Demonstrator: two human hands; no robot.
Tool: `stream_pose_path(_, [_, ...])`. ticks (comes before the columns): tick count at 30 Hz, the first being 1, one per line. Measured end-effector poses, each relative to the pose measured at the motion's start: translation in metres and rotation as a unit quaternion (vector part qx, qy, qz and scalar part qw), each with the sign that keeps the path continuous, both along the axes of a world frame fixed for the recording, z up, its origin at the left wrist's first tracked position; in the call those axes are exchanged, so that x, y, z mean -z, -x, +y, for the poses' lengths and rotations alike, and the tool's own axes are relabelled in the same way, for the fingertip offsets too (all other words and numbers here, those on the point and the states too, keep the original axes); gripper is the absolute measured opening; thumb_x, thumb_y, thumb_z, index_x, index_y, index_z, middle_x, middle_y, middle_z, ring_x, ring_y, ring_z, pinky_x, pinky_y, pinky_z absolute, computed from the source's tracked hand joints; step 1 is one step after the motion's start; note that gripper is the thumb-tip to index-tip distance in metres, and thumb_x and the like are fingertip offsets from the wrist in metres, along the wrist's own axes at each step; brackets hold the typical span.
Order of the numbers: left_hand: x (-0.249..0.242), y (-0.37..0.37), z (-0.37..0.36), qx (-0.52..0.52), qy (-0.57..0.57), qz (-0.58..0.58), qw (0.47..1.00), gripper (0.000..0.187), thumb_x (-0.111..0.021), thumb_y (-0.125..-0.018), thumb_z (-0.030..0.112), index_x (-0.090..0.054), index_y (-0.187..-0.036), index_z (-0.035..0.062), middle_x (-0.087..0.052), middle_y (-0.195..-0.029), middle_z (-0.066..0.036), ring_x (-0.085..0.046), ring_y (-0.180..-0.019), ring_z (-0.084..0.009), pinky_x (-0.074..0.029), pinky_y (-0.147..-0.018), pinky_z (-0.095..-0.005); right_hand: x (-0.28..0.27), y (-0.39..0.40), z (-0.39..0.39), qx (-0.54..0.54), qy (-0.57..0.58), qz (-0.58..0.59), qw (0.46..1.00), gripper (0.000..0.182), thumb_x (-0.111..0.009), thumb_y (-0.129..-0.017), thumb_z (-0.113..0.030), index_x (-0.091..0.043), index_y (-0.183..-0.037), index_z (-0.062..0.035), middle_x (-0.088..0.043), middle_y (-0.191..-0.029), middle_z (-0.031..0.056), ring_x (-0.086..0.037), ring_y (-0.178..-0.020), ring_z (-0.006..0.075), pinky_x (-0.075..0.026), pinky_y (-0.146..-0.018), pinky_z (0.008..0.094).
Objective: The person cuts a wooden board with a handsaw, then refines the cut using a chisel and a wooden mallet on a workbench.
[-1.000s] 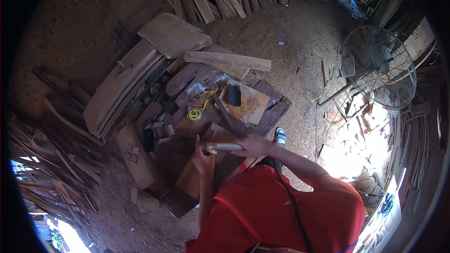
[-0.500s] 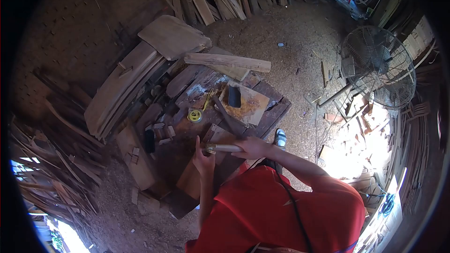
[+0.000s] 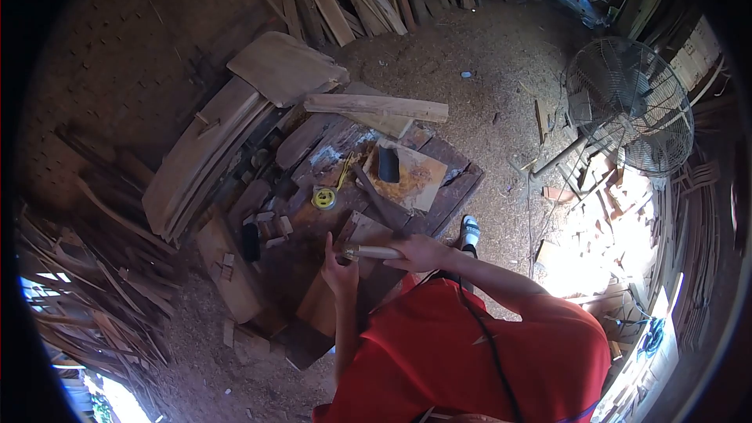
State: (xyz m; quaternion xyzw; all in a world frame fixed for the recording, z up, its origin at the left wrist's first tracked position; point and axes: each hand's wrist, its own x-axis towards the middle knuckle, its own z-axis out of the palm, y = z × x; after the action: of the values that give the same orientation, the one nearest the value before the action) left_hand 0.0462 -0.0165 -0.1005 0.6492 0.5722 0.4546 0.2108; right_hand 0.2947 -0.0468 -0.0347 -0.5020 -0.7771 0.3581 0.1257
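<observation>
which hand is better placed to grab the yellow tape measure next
Probably the left hand: it is nearer the yellow tape measure, though busy at the pale handle's far end. The right hand grips that handle, farther away.

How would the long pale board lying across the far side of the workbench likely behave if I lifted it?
The long pale board looks like solid wood, so it would probably stay stiff. The end nearer the fan juts past the piece beneath, so pressing there might tip it.
</observation>
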Motion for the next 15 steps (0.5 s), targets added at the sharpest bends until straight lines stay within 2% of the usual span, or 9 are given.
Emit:
stream_pose_path(2, [-0.004, 0.001, -0.001, -0.001, 0.019, 0.011, 1.000, 0.077, -0.085, -0.083, 0.014, -0.057, -0.154, 0.0052, -0.067, -0.077, -0.009, -0.068, -0.064, -0.0225, -0.054, -0.062, -0.0374, 0.002, 0.002, -0.003, 0.010, -0.026, 0.024, 0.999, 0.046, -0.064, -0.102, -0.052, -0.069, -0.122, -0.0113, -0.073, -0.092, 0.0220, -0.073, -0.086, 0.0453, -0.059, -0.079, 0.0558])
stream_pose_path(5, [0.001, 0.000, -0.001, 0.007, -0.004, -0.034, 0.999, 0.078, -0.084, -0.079, 0.003, -0.058, -0.153, 0.0068, -0.071, -0.078, -0.010, -0.067, -0.066, -0.0167, -0.055, -0.065, -0.0351, -0.008, 0.004, -0.005, 0.021, -0.011, 0.033, 0.999, 0.048, -0.063, -0.102, -0.053, -0.069, -0.123, -0.0104, -0.074, -0.093, 0.0224, -0.073, -0.087, 0.0458, -0.059, -0.080, 0.0559])
stream_pose_path(8, [0.010, 0.004, 0.001, -0.006, 0.023, 0.004, 1.000, 0.077, -0.086, -0.082, 0.009, -0.057, -0.154, 0.0053, -0.064, -0.073, -0.004, -0.064, -0.062, -0.0156, -0.053, -0.060, -0.0329, 0.006, 0.004, -0.001, 0.021, -0.004, 0.006, 1.000, 0.049, -0.063, -0.103, -0.054, -0.069, -0.123, -0.0099, -0.074, -0.093, 0.0229, -0.073, -0.087, 0.0463, -0.059, -0.081, 0.0560])
stream_pose_path(15, [0.007, 0.002, 0.000, 0.000, 0.029, -0.035, 0.999, 0.075, -0.084, -0.082, 0.006, -0.058, -0.153, 0.0049, -0.064, -0.071, -0.003, -0.065, -0.062, -0.0138, -0.055, -0.061, -0.0324, 0.002, 0.005, -0.001, 0.031, 0.006, 0.010, 0.999, 0.050, -0.062, -0.103, -0.055, -0.069, -0.124, -0.0102, -0.074, -0.094, 0.0224, -0.073, -0.086, 0.0462, -0.059, -0.081, 0.0562])
